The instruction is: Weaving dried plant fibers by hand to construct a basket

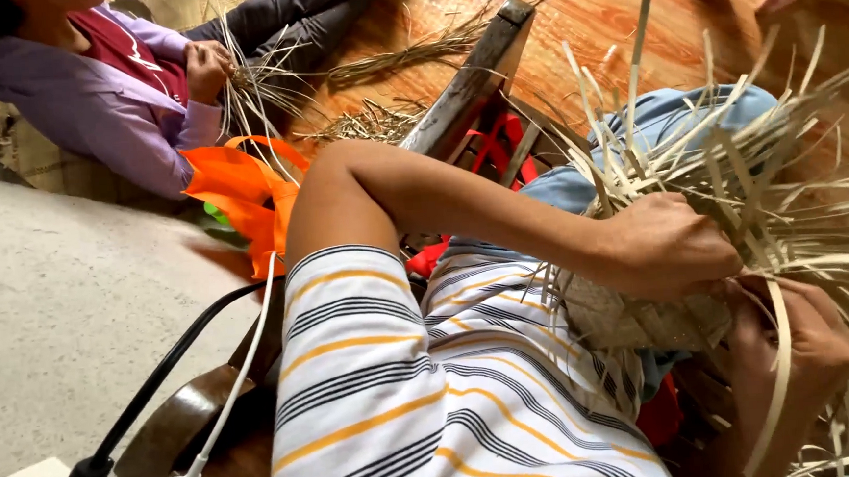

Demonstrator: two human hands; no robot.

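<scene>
Two hands on a half-woven strip basket

The person sits with a half-woven basket (645, 318) in the lap, its woven base against the striped shirt (424, 386) and its loose pale strips (733, 151) fanning up and to the right. The left hand (666, 245) lies on top of the work, fingers curled down over the rim where woven part meets loose ends; its grip is clenched on the basket. The right hand (805, 353) sits lower and to the right, just below the left, closed around 1 single strip (781, 364) that curves down past the wrist, its long axis running near upright. That strip lies right of the woven base and touches the right hand only, so the right hand is the nearer one to it; the left merely steadies the body of the basket. The 2 hands are close together, with the woven edge between them.

Behind the basket a wooden frame (474, 78) leans across the wooden floor (587, 12). At upper left another person in a lilac top (62, 94) handles strips of their own, well apart. An orange bag (245, 191) lies between them, and a black cable (158, 373) and a white cable (246, 367) run down at lower left
</scene>
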